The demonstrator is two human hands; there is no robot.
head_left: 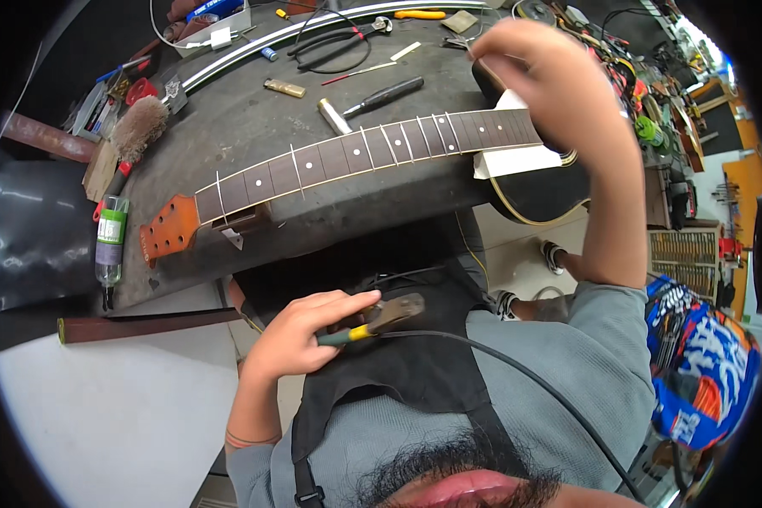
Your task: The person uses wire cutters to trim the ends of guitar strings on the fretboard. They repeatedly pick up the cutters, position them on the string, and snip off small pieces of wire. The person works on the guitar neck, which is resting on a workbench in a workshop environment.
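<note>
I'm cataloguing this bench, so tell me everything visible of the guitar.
The guitar lies face up across the bench, headstock to the left. The headstock is orange-brown and looks wooden; the dark fingerboard has pale dots, crossed by metallic frets at uneven gaps. No strings show. The black, pale-edged body juts past the near edge, partly behind the right arm; white material covers part. A brown block sits beneath the neck. Whether the right hand touches the guitar is unclear.

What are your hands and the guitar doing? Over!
Left hand gripping pliers. Right hand blurred over guitar, grip unclear. Guitar face-up at bench. Hammer close behind neck.
</note>
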